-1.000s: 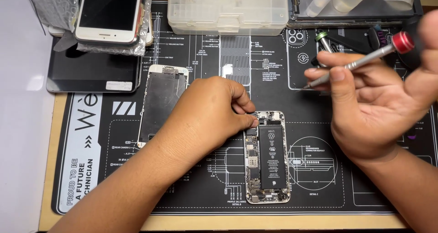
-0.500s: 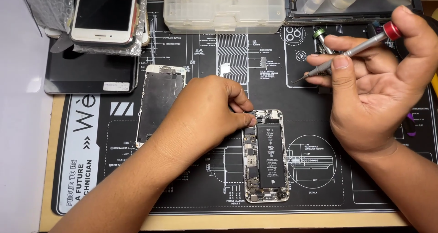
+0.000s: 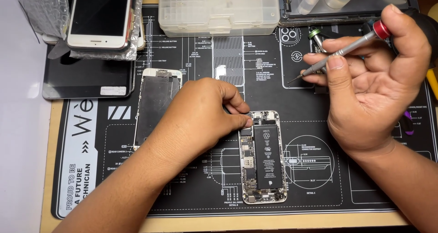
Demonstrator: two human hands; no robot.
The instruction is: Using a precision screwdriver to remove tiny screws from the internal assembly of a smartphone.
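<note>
An opened phone body [image 3: 263,159] with a black battery and bare circuit boards lies on the black repair mat [image 3: 315,187]. My left hand [image 3: 196,119] rests on the mat with its fingertips pinching at the phone's upper left corner; what it grips is too small to see. My right hand [image 3: 369,82] is raised above the mat to the right of the phone. It holds a thin silver screwdriver [image 3: 340,53] with a red cap, tip pointing left and down. A detached screen panel [image 3: 154,106] lies face down left of my left hand.
A clear plastic parts box [image 3: 219,9] stands at the mat's back edge. A white phone [image 3: 100,16] lies on bubble wrap over a dark panel at the back left. A dark tray with bottles [image 3: 337,0] is at the back right, with a green-capped tool [image 3: 315,37] beside it.
My right hand has turned and lifted slightly with the screwdriver, its red cap now nearer my fingertips. My left hand has stayed on the phone's upper left corner.
</note>
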